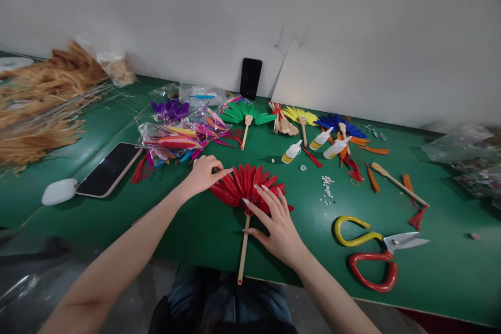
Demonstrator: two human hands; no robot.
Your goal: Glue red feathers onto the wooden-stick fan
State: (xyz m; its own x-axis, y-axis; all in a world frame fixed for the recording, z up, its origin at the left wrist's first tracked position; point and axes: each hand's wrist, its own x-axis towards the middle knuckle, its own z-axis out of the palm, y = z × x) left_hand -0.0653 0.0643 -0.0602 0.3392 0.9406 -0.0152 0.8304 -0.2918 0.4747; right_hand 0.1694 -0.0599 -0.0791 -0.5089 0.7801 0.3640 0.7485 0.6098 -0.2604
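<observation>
A red feather fan (246, 182) on a wooden stick (243, 253) lies on the green table (195, 224) near its front edge. My right hand (276, 224) rests flat on the fan's right side and base, fingers spread. My left hand (204, 173) is at the fan's upper left edge, fingers curled, index finger pointing onto a red feather. Whether it pinches a feather I cannot make out.
Clear bags of coloured feathers (178, 138), a phone (109, 168), a white mouse-like object (59, 191). Green (246, 113), yellow (300, 115) and blue (338, 124) fans, three glue bottles (319, 143), loose orange feathers, large scissors (371, 253), straw bundles (43, 109) at left.
</observation>
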